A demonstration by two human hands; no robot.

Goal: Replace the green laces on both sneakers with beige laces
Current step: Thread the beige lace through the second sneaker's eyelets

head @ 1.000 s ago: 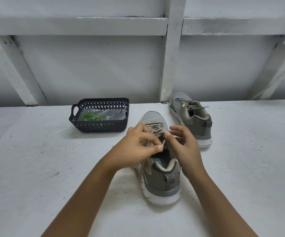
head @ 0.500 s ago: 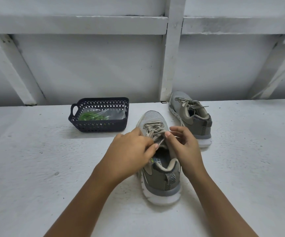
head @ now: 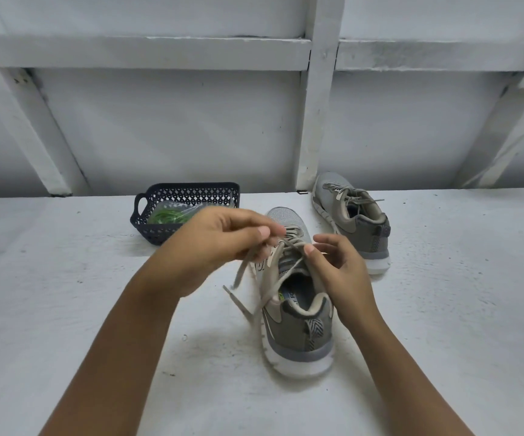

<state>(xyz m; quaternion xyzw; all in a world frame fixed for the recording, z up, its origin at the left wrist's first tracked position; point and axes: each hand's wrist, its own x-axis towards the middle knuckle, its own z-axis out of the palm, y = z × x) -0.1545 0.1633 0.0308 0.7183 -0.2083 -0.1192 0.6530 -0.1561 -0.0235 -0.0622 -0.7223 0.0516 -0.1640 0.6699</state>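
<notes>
White painted table [head: 66, 309], rough and gritty, with dark specks. Behind it is a white board wall with painted timber framing [head: 320, 89]: one upright post, a horizontal rail and diagonal braces.

Near grey mesh sneaker with a white foam sole [head: 298, 335] sits at table centre, heel towards the camera, toe at 12 o'clock. It carries a flat woven beige lace [head: 248, 269]. Second matching grey sneaker [head: 355, 221] is at its 1 o'clock against the post, also beige-laced. Dark blue perforated plastic basket with a loop handle [head: 188, 196] is at 10 o'clock. It holds a clear plastic bag of green laces [head: 169, 215].

Left grip [head: 210, 243] is raised over the toe, thumb and forefinger pinching the beige lace. The loose tail hangs to 7 o'clock, motion-blurred. Right grip [head: 339, 269] has fingers loosely curled, thumb at the lace near the top eyelets. Can't tell if it's actually pinching.
</notes>
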